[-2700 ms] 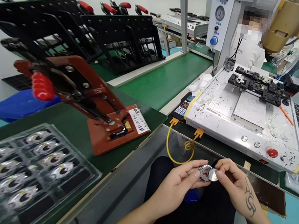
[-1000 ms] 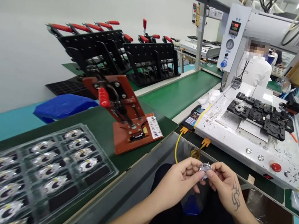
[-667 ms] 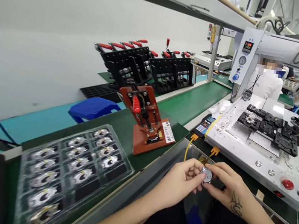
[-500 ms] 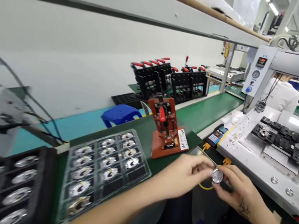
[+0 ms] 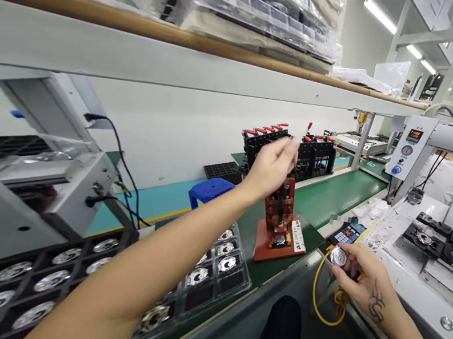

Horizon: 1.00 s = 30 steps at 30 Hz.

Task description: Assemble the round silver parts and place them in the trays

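Note:
My left hand [image 5: 273,164] is raised at the top of the red-brown clamp fixture [image 5: 280,225], its fingers curled round something I cannot make out, while the red handle is hidden. A round metal part lies in the base of the fixture. Over the bench's front edge, my right hand [image 5: 359,273] pinches a round silver disc [image 5: 338,256] between thumb and fingers. Beneath my left forearm a clear tray [image 5: 245,277] holds several silver ring-shaped parts, partly covered by the arm.
A black tray [image 5: 25,298] of ring parts lies at lower left. Black fixtures with red handles [image 5: 315,158] stand behind. A yellow cable [image 5: 314,300] hangs by my right hand. The white machine [image 5: 424,307] is at right; a person in white [image 5: 450,181] is beyond.
My left hand has left the disc and moved up and left to the clamp fixture's top. My right hand still holds the disc. The view has shifted left and up.

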Motion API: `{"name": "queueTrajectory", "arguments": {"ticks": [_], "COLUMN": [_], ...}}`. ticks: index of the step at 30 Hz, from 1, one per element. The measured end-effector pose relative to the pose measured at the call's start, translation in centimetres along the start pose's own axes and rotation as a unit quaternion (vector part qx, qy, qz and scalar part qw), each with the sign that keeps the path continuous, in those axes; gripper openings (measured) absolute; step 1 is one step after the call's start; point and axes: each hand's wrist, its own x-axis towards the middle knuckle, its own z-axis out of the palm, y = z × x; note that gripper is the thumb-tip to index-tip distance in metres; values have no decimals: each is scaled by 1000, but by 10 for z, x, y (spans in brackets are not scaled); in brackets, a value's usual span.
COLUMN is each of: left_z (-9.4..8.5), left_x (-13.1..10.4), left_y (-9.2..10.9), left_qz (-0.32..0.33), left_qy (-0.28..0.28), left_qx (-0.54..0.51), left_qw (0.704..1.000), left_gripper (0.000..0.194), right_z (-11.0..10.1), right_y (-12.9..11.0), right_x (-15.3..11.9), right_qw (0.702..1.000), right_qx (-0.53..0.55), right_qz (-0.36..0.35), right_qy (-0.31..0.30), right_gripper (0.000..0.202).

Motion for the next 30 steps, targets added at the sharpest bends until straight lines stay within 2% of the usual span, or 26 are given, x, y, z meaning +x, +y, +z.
{"name": "queueTrajectory", "arguments": {"ticks": [2, 3, 5, 6, 8, 11, 13, 15, 17, 19, 21, 23, 25, 28, 30], "left_z": [-15, -25, -45, -52, -59, -42, -20, 1, 16, 22, 21, 12, -5, -44, -75], "left_x": [18, 20, 2, -15, -60, -124, -149, -157, -157, -154, -154, -157, -161, -166, -166], "left_y": [-12, -22, -45, -55, -73, -89, -98, -107, -115, -121, -121, -118, -111, -96, -86], "left_qz": [-61, -92, -162, -212, -304, -351, -358, -348, -328, -310, -297, -291, -290, -290, -292], "left_qy": [37, 50, 53, 25, -112, -242, -275, -277, -268, -261, -254, -249, -251, -242, -211], "left_qx": [-61, -59, 14, 72, 115, 94, 91, 102, 115, 123, 128, 130, 128, 133, 127], "left_qw": [996, 993, 985, 974, 939, 899, 888, 890, 899, 906, 912, 915, 915, 916, 924], "left_gripper": [34, 27, 23, 25, 27, 18, 16, 16, 16, 15, 15, 16, 20, 31, 36], "right_z": [12, 17, 27, 32, 42, 60, 75, 90, 102, 112, 120, 131, 143, 161, 171], "right_y": [3, 7, 16, 22, 33, 46, 52, 57, 64, 72, 81, 89, 93, 96, 95], "right_x": [14, 18, 22, 21, 20, 27, 38, 50, 60, 65, 68, 70, 75, 89, 99], "right_qw": [1000, 999, 998, 998, 997, 996, 995, 994, 993, 992, 991, 989, 986, 979, 976], "right_qx": [16, 22, 21, 16, 8, 14, 17, 16, 14, 11, 9, 10, 14, 20, 21], "right_qz": [3, 9, 23, 30, 40, 33, 22, 18, 22, 29, 38, 44, 42, 27, 17], "right_qy": [-25, -37, -54, -59, -66, -84, -97, -106, -116, -124, -131, -142, -162, -199, -218], "right_gripper": [30, 30, 27, 26, 23, 23, 24, 27, 30, 31, 31, 31, 31, 30, 30]}}
